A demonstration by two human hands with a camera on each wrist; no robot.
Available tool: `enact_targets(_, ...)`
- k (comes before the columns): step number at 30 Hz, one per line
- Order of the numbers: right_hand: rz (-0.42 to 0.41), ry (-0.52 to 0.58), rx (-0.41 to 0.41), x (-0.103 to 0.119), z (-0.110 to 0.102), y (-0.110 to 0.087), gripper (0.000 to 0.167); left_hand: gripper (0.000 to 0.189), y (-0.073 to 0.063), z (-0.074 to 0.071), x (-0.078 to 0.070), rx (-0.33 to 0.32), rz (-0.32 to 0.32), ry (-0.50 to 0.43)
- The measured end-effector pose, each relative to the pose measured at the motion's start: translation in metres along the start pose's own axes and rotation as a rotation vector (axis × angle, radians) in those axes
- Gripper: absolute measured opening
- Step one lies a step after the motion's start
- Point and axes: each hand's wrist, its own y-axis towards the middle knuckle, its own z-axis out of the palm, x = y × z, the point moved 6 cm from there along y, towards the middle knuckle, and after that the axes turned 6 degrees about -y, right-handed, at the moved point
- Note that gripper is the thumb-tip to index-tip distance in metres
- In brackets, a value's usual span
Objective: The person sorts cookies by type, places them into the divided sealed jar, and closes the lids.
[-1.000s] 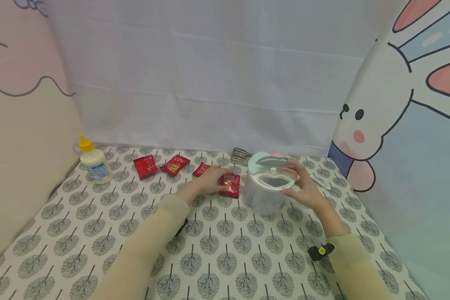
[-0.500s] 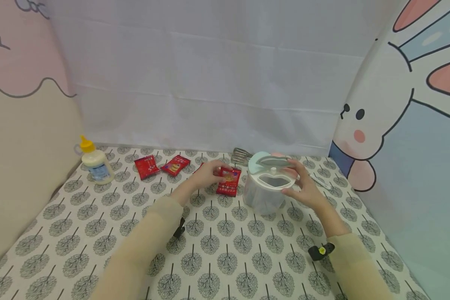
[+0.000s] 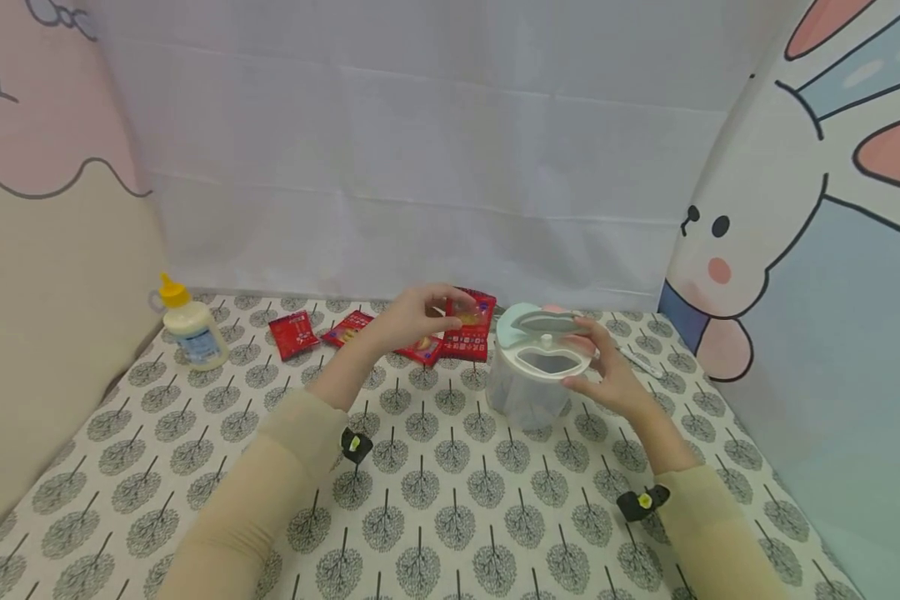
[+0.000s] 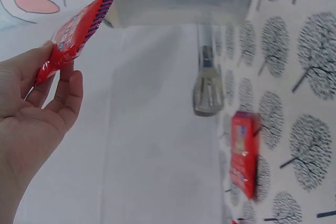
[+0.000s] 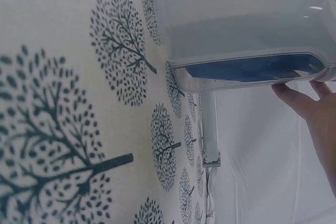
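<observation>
My left hand (image 3: pixel 412 319) pinches a small red snack packet (image 3: pixel 470 333) by its side, held up left of a clear container (image 3: pixel 525 392). In the left wrist view the packet (image 4: pixel 79 30) tilts between thumb and fingers. My right hand (image 3: pixel 607 375) holds the container's raised grey lid flap (image 3: pixel 547 323) with its fingers, thumb at the rim. Under that flap a heart-shaped opening shows in the white top. Through the wall, the right wrist view shows something dark blue (image 5: pixel 252 69) inside, with the right hand (image 5: pixel 320 121) partly cut off by the frame's edge.
More red packets lie leftward: one (image 3: pixel 423 348) under the held one, another (image 3: pixel 345 329) behind my left forearm, a third (image 3: pixel 292 335) further out. A bottle (image 3: pixel 197 337) with a yellow nozzle stands far left. A slotted metal turner (image 4: pixel 208 93) lies behind the container.
My left hand has taken hold of the red packet and lifted it up off the tablecloth, toward the back. The right hand stays on the container and its flap.
</observation>
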Motion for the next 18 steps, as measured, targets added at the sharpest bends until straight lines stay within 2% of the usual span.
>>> enact_targets(4, -0.003, 0.002, 0.000, 0.000, 0.000, 0.000, 0.088, 0.029, 0.001, 0.003, -0.033, -0.007, 0.094, -0.012)
enact_targets(8, 0.017, -0.006, 0.001, 0.000, 0.000, 0.000, 0.087, 0.031, 0.006, 0.016, -0.056, -0.036, 0.179, -0.014)
enact_targets(14, 0.056, 0.004, 0.007, -0.003, -0.001, 0.000, 0.086, 0.037, 0.019, 0.046, -0.071, -0.072, 0.293, -0.048)
enact_targets(18, 0.064, 0.021, 0.014, -0.005, 0.000, 0.000, 0.085, 0.037, 0.023, 0.065, -0.076, -0.106, 0.433, 0.040)
